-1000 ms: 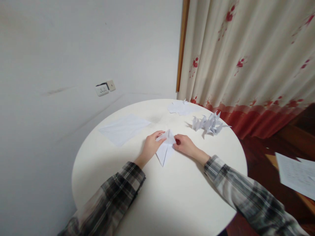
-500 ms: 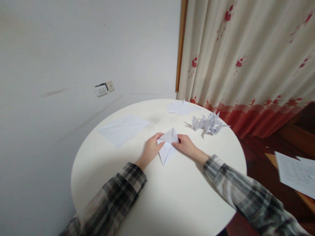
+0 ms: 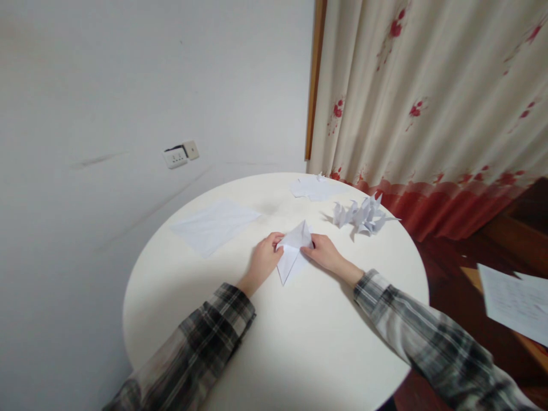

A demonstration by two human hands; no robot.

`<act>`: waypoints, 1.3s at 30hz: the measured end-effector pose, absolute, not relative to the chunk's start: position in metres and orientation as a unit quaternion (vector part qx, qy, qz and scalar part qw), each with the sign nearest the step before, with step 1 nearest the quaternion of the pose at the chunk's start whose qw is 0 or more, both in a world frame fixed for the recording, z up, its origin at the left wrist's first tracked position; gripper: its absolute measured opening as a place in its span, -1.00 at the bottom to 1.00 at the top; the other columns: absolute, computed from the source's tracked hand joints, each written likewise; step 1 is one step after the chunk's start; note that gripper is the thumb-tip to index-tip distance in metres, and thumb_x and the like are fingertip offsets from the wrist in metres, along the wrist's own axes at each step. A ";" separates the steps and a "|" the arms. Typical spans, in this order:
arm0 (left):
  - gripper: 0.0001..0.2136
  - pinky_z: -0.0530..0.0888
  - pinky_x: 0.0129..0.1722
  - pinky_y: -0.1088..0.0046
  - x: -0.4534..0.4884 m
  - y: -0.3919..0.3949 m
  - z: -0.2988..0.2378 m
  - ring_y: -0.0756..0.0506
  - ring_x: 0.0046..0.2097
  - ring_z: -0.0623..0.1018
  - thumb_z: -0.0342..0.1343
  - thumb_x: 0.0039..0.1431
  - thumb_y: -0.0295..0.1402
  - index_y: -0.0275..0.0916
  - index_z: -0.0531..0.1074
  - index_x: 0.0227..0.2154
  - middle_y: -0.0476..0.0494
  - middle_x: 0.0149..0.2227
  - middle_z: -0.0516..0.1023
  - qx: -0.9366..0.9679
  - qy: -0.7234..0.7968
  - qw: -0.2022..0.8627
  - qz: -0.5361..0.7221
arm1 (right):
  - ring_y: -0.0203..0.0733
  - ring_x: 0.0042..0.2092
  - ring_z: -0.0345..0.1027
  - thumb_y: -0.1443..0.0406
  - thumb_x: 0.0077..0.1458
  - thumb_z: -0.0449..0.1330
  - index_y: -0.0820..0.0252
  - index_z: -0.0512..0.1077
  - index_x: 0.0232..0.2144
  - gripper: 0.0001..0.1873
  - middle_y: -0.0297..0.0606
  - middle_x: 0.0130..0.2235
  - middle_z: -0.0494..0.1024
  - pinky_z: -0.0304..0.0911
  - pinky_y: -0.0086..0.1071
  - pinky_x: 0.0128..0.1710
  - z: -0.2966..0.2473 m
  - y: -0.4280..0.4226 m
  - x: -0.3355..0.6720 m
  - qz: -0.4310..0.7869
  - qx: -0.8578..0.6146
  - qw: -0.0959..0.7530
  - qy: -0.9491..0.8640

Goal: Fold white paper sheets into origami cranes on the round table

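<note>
A sheet of white paper folded into a kite-like diamond, the folded paper [image 3: 291, 246], is held between my two hands just over the round white table [image 3: 274, 354]. My left hand [image 3: 266, 256] pinches its left edge, thumb on top and fingers behind. On the opposite edge, my right hand [image 3: 324, 251] grips it the same way, with the thumb near the middle crease. One point of the paper faces away from me and the other faces toward me. The fingers behind the paper are partly hidden.
Several folded paper cranes [image 3: 366, 216] cluster at the right of the table. A flat white sheet [image 3: 214, 225] lies at the left, more paper [image 3: 317, 188] at the far edge. A wall socket [image 3: 175, 157], a floral curtain [image 3: 419, 114] and printed sheets [image 3: 514, 299] surround the table.
The folded paper has turned slightly and shifted a little to the right, and its near flap looks narrower. Both hands keep their grip, having moved only slightly.
</note>
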State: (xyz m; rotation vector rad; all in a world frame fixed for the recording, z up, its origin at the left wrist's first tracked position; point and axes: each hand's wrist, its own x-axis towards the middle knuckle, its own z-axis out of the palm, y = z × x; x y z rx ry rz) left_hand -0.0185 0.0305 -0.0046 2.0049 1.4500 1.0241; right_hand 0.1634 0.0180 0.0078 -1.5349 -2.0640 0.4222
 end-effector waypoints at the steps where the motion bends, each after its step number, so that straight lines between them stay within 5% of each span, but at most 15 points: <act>1: -0.69 0.42 -0.34 0.48 -0.019 0.030 -0.004 -0.03 -0.33 0.50 0.01 -0.07 -0.56 -0.20 0.36 -0.21 -0.06 -0.31 0.55 0.729 0.527 0.231 0.372 | -0.26 -0.46 0.24 0.32 -0.05 0.09 0.32 0.44 -0.42 -0.82 -0.19 -0.44 0.49 0.04 -0.46 -0.46 0.008 0.018 0.163 0.153 -0.570 0.262 -0.763; 19: -0.79 0.40 -0.33 0.47 -0.014 0.024 0.003 -0.01 -0.41 0.43 0.05 -0.04 -0.45 -0.23 0.31 -0.27 -0.01 -0.45 0.42 0.702 0.550 0.178 0.415 | -0.26 -0.47 0.20 0.29 -0.06 0.09 0.31 0.43 -0.44 -0.82 -0.19 -0.45 0.47 -0.01 -0.45 -0.47 0.009 0.017 0.163 0.141 -0.579 0.252 -0.763; 32: -0.86 0.42 -0.33 0.45 -0.013 0.023 0.002 -0.02 -0.37 0.50 -0.07 0.03 -0.44 -0.23 0.27 -0.30 -0.04 -0.43 0.49 0.682 0.488 0.314 0.446 | -0.27 -0.44 0.21 0.28 -0.04 0.08 0.33 0.43 -0.43 -0.80 -0.17 -0.43 0.48 -0.02 -0.45 -0.45 0.010 0.017 0.162 0.126 -0.596 0.228 -0.759; 39: -0.73 0.40 -0.22 0.40 -0.012 0.020 0.003 -0.05 -0.26 0.45 0.01 -0.07 -0.48 -0.24 0.24 -0.23 -0.09 -0.30 0.43 0.748 0.509 0.209 0.370 | -0.28 -0.45 0.22 0.29 -0.04 0.08 0.34 0.43 -0.40 -0.78 -0.18 -0.42 0.49 -0.01 -0.46 -0.46 0.010 0.016 0.162 0.142 -0.590 0.239 -0.758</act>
